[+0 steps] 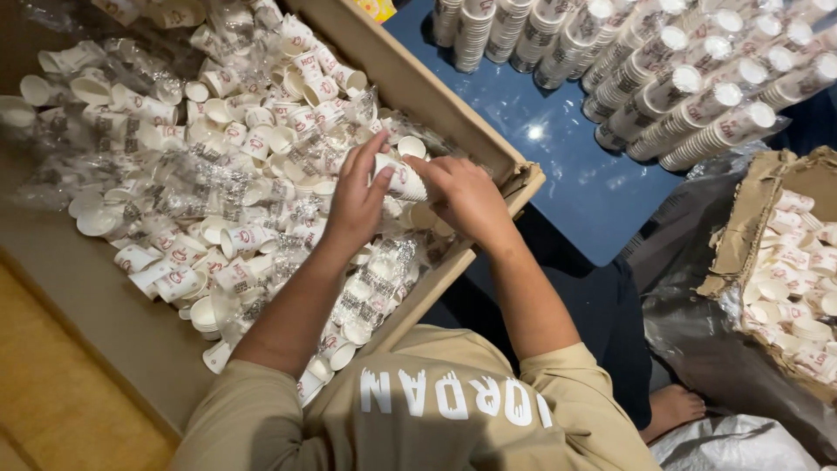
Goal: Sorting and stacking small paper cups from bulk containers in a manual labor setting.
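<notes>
Beige-shirted shoulders [436, 410] fill the foreground as a person leans over a large cardboard box [453, 105] heaped with loose paper cups [235, 166] and clear wrappers; the left hand [357, 196] and right hand [466, 196] meet above the heap, fingers clamped on a short stack of cups [403, 179], likely light, thin-walled and easily crushed, best gripped around the sides; stacked cup sleeves [680, 78] lie beyond

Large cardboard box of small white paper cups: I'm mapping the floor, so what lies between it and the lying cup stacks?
Head view: only bare dark blue glossy floor separates the large cardboard box from the lying stacks of white paper cups.
</notes>
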